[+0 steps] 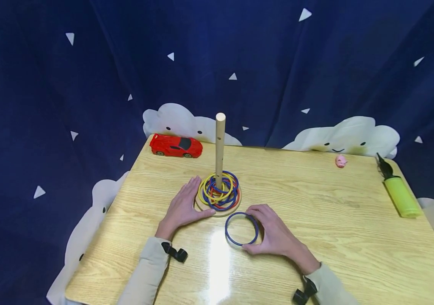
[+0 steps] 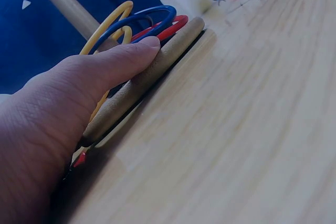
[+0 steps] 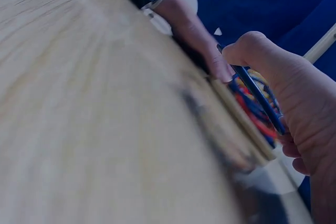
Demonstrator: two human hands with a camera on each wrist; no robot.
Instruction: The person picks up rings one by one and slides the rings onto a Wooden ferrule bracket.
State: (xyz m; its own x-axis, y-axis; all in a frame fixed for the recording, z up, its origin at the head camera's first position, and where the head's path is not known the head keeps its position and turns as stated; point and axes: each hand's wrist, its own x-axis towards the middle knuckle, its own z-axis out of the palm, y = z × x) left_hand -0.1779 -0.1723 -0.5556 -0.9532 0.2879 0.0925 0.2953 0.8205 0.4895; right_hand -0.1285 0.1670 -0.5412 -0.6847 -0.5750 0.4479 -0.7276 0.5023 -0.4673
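Observation:
A wooden peg [image 1: 220, 152] stands upright on a round wooden base [image 1: 200, 206]. Several yellow, blue and red rings [image 1: 206, 189] lie in a pile around its foot. My left hand [image 1: 181, 207] rests against the left side of this base, fingers straight; in the left wrist view its thumb [image 2: 123, 61] lies over the rim. Just in front and to the right, my right hand [image 1: 272, 231] holds a single blue ring [image 1: 226, 233] by its right side, between thumb and fingers. The right wrist view shows this blue ring [image 3: 260, 98] edge-on, raised above the table.
A red toy car [image 1: 176, 146] sits at the table's back left corner. Toward the back right is a small pink pig figure [image 1: 341, 161]. A yellow-green pump [image 1: 401, 197] with a black nozzle lies along the right edge. Behind the wooden table [image 1: 316, 190] hangs a dark blue curtain [image 1: 262, 51].

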